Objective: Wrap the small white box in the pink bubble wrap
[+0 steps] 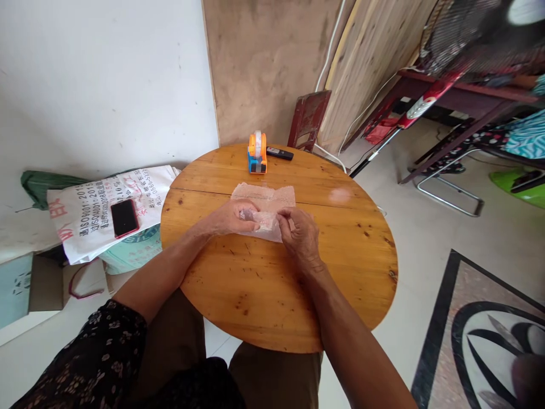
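Note:
A sheet of clear bubble wrap (272,196) lies on the round wooden table (255,307), a small bundle of the same wrap on its near half. My left hand (238,217) is closed round the left end of that bundle, thumb along its near side. At the other end my right hand (299,233) pinches the wrap between thumb and curled fingers. Whatever the bundle encloses, if anything, cannot be made out. Beyond the sheet stands an orange and blue tape dispenser (257,152) with a roll of tape, beside a black remote control (280,153).
Left of the table, a red-edged phone (124,218) lies on white printed sacks (96,207). A wooden chair (309,119) stands behind the table. On the right are a standing fan (451,74), a dark red desk (404,88) and part of a seated person (525,133).

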Available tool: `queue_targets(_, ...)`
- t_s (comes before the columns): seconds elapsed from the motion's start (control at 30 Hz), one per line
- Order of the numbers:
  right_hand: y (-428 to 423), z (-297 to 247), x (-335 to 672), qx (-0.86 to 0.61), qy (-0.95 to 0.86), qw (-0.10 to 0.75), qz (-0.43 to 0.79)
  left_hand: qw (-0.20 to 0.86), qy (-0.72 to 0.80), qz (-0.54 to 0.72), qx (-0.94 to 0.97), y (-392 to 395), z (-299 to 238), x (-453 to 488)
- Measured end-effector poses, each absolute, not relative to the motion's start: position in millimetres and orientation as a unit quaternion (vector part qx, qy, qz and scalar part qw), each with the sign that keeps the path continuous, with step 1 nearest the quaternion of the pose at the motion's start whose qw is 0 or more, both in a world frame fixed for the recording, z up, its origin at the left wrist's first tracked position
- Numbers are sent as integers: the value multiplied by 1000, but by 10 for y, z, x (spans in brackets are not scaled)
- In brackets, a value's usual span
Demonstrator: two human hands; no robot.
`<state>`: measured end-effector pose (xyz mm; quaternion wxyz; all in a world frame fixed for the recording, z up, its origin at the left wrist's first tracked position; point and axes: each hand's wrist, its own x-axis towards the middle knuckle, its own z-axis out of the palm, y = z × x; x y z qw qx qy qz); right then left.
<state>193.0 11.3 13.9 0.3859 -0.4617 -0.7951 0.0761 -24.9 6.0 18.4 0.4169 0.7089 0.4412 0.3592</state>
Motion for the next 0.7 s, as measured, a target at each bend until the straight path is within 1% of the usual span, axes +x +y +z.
queue_targets(0.07,141,136,1943,-461,-780,407,114,428,449,367,693,63,146,-217)
queue_targets(0.17,180,182,2037,-461,-747,417,236,436,460,374,677,71,123,-203)
queue_targets(0.23,205,225,2124,-462,-727,383,334,436,467,374,672,76,119,-206)
queue_targets(0.3,220,258,2191,-455,-727,333,393,436,470,377,669,82,113,-210)
queue_targets(0.37,221,270,2220,-443,-740,298,410,442,463,381,667,86,103,-213)
queue_targets(0.57,195,232,2220,-435,-739,258,445,488,436,365,663,86,98,-212)
queue_targets(0.7,228,198,2279,-440,-767,274,378,485,448,379,649,73,134,-182)
